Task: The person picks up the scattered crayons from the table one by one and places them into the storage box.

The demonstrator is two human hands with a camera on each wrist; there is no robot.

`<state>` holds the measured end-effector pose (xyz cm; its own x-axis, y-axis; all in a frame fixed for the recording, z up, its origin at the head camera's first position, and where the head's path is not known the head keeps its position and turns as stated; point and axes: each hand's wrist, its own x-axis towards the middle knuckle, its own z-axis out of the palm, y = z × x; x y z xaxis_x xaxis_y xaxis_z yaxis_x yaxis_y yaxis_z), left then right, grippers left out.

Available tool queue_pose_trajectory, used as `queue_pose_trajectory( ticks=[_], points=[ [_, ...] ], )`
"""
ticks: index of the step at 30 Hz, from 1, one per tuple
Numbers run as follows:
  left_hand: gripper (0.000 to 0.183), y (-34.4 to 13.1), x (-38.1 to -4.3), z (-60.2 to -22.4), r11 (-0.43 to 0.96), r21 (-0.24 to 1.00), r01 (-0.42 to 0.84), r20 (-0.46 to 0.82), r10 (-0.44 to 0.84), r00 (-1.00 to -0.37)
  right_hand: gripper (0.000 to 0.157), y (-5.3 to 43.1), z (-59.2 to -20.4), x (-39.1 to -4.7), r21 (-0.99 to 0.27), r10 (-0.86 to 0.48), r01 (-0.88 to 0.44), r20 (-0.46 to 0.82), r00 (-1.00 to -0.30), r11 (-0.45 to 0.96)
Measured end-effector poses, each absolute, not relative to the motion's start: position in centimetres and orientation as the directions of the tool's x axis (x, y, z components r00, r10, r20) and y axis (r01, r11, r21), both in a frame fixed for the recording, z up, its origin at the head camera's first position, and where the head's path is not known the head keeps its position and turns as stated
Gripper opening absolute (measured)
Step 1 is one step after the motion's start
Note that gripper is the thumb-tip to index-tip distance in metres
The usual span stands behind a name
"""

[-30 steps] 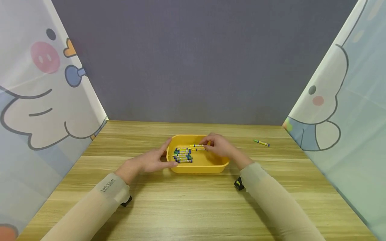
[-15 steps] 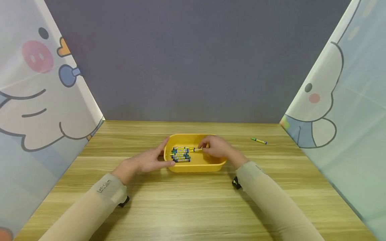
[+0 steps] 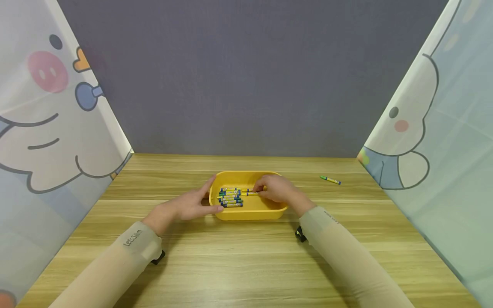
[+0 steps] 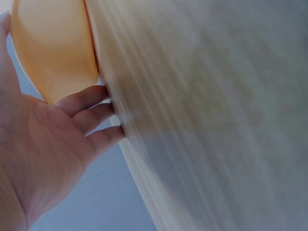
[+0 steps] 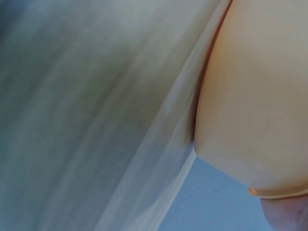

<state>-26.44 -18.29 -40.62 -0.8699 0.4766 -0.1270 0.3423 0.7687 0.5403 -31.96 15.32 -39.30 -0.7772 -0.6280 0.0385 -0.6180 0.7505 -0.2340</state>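
A yellow plastic tray [image 3: 250, 215] stands on the table in the head view. Stacked side by side in its left half are several crayons [image 3: 231, 199] with yellow and blue wrappers. My left hand [image 3: 190, 205] spans the tray's left end, thumb along the front rim and index finger against the far left corner. In the left wrist view, its other fingers [image 4: 91, 115] rest low beside the tray. My right hand [image 3: 277, 188] reaches inside the tray, pinching a yellow crayon [image 3: 249, 194]. Another crayon [image 3: 246, 190] lies just behind it, partly hidden by the fingers. The right wrist view shows mostly tray wall.
A lone green-tipped crayon [image 3: 330, 180] lies on the wooden table [image 3: 239, 261], right of the tray. A dark grey panel [image 3: 246, 77] rises behind the table. Cartoon-printed cloths hang at the left and right sides.
My right hand has lowered into the tray, and the two crayons at its fingertips now lie closer to the stack. The left hand keeps its place on the tray; the head view shifted slightly.
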Motion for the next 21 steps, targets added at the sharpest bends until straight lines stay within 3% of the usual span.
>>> queue_pose_trajectory(
  ticks=[14, 21],
  points=[
    [0.122, -18.27, -26.41, -40.68, 0.759, 0.551, 0.347, -0.116, 0.481, -0.869, 0.014, 15.29, -39.53, -32.10, -0.237, -0.598, -0.586, 0.027, -0.801, 0.775],
    [0.121, -18.25, -26.48, -40.76, 0.753, 0.557, 0.350, -0.113, 0.486, -0.867, 0.018, 15.30, -39.47, -32.18, -0.323, -0.563, -0.547, 0.051, -0.825, 0.773]
  ],
)
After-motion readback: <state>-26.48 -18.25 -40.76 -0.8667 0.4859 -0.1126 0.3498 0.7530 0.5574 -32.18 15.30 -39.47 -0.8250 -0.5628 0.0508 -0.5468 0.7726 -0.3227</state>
